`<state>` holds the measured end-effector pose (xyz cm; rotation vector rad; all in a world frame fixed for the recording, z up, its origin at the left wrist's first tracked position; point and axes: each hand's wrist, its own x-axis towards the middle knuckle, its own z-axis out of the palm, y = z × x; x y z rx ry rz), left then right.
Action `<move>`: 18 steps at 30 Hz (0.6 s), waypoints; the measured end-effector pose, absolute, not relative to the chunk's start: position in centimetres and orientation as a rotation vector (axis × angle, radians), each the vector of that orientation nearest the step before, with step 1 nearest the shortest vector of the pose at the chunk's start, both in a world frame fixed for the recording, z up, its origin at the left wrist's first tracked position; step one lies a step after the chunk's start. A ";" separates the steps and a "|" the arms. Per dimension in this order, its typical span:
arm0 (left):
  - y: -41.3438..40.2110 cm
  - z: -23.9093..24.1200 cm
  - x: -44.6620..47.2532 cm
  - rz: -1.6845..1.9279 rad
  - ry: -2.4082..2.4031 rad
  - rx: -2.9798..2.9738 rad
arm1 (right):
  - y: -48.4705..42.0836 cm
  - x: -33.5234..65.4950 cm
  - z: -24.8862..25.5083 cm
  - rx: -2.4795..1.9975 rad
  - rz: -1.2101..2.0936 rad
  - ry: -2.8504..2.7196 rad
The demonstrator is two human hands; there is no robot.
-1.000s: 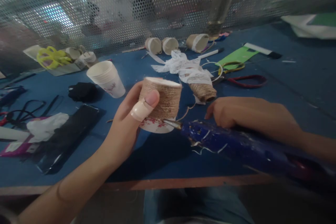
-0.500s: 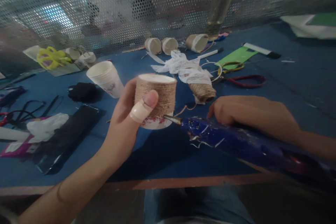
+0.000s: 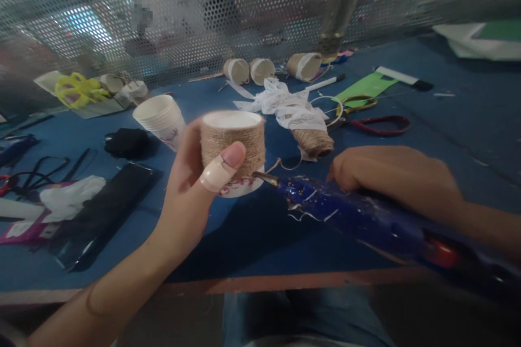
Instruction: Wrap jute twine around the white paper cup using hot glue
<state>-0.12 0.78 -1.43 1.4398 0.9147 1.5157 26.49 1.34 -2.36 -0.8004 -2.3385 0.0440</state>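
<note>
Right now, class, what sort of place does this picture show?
Probably a craft workbench, judging by the blue glue gun, twine-wrapped paper cup and roll of twine.

one head-worn camera looks forward and down over a near blue table (image 3: 252,241) toward a perforated screen (image 3: 179,27).

A blue glue gun (image 3: 358,219) points at the upright, partly twine-wrapped cup (image 3: 244,134).

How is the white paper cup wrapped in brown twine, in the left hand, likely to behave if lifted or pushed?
The white paper cup wrapped in brown twine is probably light, being paper and cord. Its closely wound coils look rough, so slipping seems unlikely, and may stiffen the wall. Tipped onto its side, its round body could roll.
</note>
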 end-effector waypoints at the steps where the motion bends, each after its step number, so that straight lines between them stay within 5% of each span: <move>1: 0.8 -1.4 -0.2 1.526 0.908 1.434 | 1.4 26.6 -2.4 -0.789 0.028 -2.342; 18: 0.5 -0.8 0.4 1.534 0.844 1.240 | 1.6 26.7 -2.3 -0.811 0.068 -2.308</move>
